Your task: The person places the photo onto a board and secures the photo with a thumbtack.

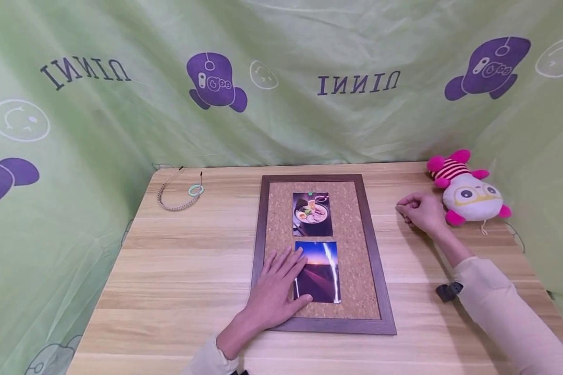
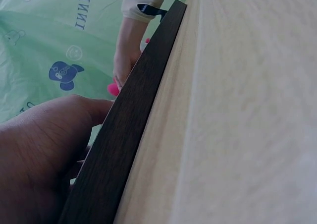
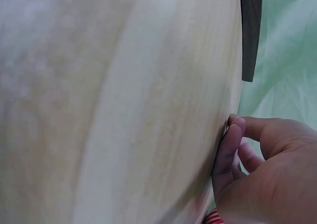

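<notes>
A corkboard (image 1: 354, 271) in a dark wooden frame lies flat on the table. Its upper photo (image 1: 311, 213) shows a bowl of noodles and has a small green pin (image 1: 311, 194) at its top edge. Below is a photo of a sunset (image 1: 320, 284). My left hand (image 1: 273, 297) rests on the board with fingers spread, fingertips and thumb over this photo's left edge. To the right of the board, my right hand (image 1: 424, 212) is low over the table with thumb and index fingertips together; I cannot tell whether something small is between them.
A plush toy (image 1: 474, 195) with pink limbs lies just beyond my right hand. At the back left are a braided cord (image 1: 171, 207) and a pale green ring (image 1: 196, 190). Green printed cloth (image 1: 291, 125) hangs behind the table (image 1: 178, 291) and at its sides.
</notes>
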Motion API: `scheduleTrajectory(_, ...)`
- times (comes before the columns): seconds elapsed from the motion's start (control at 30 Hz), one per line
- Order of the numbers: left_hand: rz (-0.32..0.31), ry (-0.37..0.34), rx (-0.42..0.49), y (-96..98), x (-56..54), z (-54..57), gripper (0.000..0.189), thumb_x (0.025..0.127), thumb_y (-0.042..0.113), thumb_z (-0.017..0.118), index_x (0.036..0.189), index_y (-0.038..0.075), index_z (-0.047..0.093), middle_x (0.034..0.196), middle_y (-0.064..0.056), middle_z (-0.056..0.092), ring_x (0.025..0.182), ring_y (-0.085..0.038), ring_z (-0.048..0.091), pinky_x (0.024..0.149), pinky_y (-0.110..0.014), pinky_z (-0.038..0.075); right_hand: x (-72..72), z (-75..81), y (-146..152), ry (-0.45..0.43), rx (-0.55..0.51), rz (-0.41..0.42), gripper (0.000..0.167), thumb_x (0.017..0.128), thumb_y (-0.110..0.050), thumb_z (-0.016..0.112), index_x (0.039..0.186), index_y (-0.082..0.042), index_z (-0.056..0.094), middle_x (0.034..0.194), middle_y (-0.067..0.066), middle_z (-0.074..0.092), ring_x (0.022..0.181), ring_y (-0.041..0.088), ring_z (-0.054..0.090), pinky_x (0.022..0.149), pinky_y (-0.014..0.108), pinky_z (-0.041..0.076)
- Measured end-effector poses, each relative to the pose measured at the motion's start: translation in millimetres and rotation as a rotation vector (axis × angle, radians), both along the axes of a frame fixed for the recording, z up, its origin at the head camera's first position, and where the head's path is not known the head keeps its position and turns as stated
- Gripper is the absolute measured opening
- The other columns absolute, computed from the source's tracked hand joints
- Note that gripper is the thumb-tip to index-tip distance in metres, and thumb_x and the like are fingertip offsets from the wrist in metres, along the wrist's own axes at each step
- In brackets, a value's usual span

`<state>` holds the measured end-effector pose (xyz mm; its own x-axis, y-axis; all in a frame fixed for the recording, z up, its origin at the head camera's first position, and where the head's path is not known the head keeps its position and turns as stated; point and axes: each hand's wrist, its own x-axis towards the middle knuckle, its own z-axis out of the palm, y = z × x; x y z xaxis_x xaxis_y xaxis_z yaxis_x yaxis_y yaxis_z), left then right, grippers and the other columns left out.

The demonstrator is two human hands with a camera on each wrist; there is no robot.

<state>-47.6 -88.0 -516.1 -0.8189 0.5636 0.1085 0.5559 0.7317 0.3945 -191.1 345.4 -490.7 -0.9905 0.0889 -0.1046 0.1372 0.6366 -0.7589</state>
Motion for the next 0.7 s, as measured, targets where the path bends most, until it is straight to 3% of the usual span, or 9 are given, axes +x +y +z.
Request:
scheduleTrajectory(0.2, 0.003, 0.013, -0.005, 0.1, 0.1, -1.3, 0.084, 0.104, 0.059, 0.063, 0.17, 0.01, 0.046, 0.179, -0.008, 0.036, 0.168, -0.034, 0.027, 0.138, -0.058, 0.01, 1.0, -0.8, 0.1, 0.017, 0.004, 0.0, 0.023, 0.104, -0.008, 0.075, 0.115, 0.012, 0.071, 0.073, -0.001, 0.069, 0.06, 0.002, 0.062, 0.052, 0.02, 0.056)
scheduleTrajectory(0.53, 0.015, 0.046, -0.023, 0.1, 0.9, -3.4, 0.083, 0.105, 0.06, 0.061, 0.169, 0.009, 0.046, 0.178, -0.008, 0.038, 0.168, -0.033, 0.029, 0.138, -0.057, 0.013, 6.3, 1.5, -1.8, 0.038, -0.212, -0.066, 0.022, 0.107, 0.002, 0.067, 0.117, 0.021, 0.064, 0.085, 0.007, 0.081, 0.067, -0.004, 0.072, 0.063, 0.02, 0.064)
scheduleTrajectory(0.7, 0.017, 0.049, -0.038, 0.4, 1.3, -3.4, 0.083, 0.105, 0.061, 0.061, 0.17, 0.011, 0.046, 0.179, -0.007, 0.037, 0.168, -0.032, 0.028, 0.138, -0.056, 0.013, 9.8, 6.0, -4.5, 0.057, -0.28, -0.089, 0.024, 0.106, 0.004, 0.066, 0.122, 0.021, 0.063, 0.085, -0.004, 0.081, 0.072, -0.002, 0.075, 0.069, 0.022, 0.066)
